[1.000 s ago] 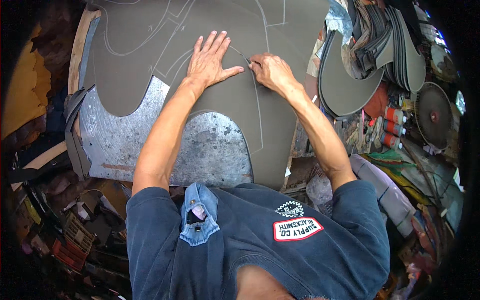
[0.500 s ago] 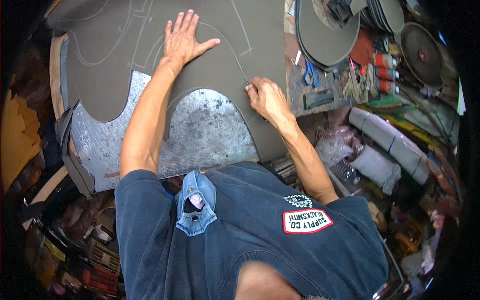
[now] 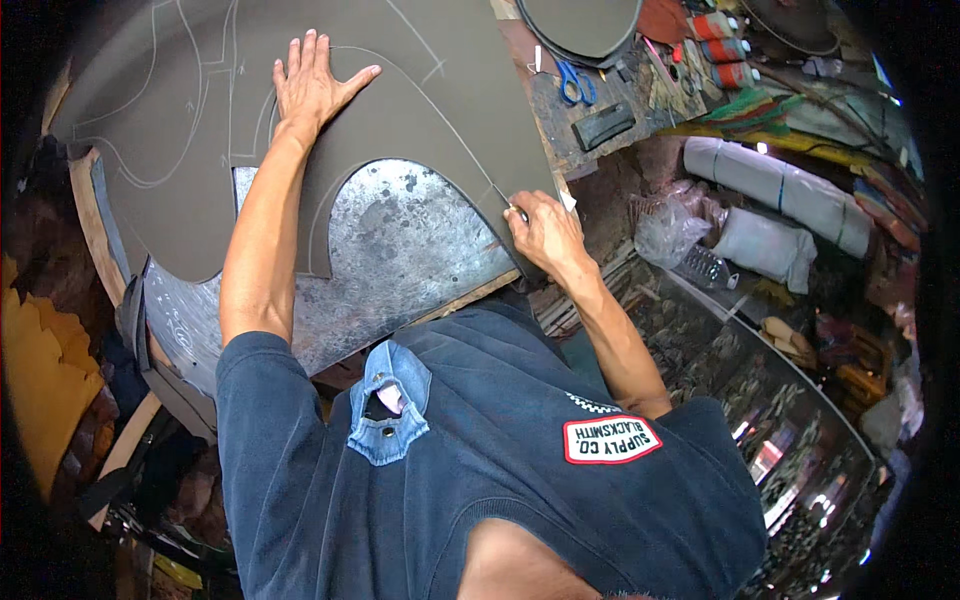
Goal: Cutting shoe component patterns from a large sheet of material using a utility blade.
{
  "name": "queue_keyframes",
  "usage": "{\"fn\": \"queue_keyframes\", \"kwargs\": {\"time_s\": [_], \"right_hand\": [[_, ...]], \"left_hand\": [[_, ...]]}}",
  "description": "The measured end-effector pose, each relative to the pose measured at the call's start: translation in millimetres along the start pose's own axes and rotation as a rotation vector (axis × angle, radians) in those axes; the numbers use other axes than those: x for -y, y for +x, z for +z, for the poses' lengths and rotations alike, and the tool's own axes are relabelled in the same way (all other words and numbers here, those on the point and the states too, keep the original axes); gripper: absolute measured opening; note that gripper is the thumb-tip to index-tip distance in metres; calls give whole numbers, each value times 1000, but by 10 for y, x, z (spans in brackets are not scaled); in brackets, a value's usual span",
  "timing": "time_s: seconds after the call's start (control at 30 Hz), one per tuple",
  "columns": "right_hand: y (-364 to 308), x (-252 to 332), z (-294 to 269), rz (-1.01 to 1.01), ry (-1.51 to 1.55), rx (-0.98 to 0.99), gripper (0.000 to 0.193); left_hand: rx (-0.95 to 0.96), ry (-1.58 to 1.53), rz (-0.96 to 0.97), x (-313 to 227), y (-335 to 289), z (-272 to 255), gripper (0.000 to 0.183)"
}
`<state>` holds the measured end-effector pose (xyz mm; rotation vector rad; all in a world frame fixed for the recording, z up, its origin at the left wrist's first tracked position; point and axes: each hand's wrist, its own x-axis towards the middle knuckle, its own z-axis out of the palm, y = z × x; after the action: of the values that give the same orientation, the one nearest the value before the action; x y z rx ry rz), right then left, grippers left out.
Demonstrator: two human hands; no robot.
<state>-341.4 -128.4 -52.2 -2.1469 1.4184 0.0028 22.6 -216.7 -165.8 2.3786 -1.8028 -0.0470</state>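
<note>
A large dark grey-brown sheet [image 3: 400, 110] marked with pale curved lines covers most of the table. My left hand [image 3: 312, 90] lies flat on it with fingers pointing away and the thumb spread to the right. My right hand [image 3: 548, 235] is closed round a slim pointed tool [image 3: 517, 212], mostly hidden in the fingers. Its tip meets the lower end of a long curved line near the sheet's right edge. Between my arms, a rounded cutout in the sheet bares the spotted grey metal tabletop [image 3: 400, 240].
On the side bench at the right are blue-handled scissors [image 3: 575, 85], a black block [image 3: 603, 126] and several bottles [image 3: 735, 75]. Wrapped white rolls [image 3: 775, 190] and a clear plastic bag [image 3: 668, 235] lie below it. Yellow sheet material [image 3: 45, 370] hangs at the far left.
My right hand has drawn the tool toward me along the curved line, which shows longer. My left hand stays flat on the sheet; the whole view has shifted.
</note>
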Motion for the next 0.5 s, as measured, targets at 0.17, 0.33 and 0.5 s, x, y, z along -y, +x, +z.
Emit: {"fn": "queue_keyframes", "kwargs": {"time_s": [0.17, 0.33, 0.5], "right_hand": [[13, 2, 68, 57, 26, -19, 27], [24, 158, 84, 238, 173, -54, 28], [-33, 223, 420, 509, 468, -154, 28]], "left_hand": [[-89, -84, 59, -96, -81, -115, 77], [61, -586, 890, -968, -514, -419, 33], [293, -682, 1055, -1403, -693, -171, 31]]}}
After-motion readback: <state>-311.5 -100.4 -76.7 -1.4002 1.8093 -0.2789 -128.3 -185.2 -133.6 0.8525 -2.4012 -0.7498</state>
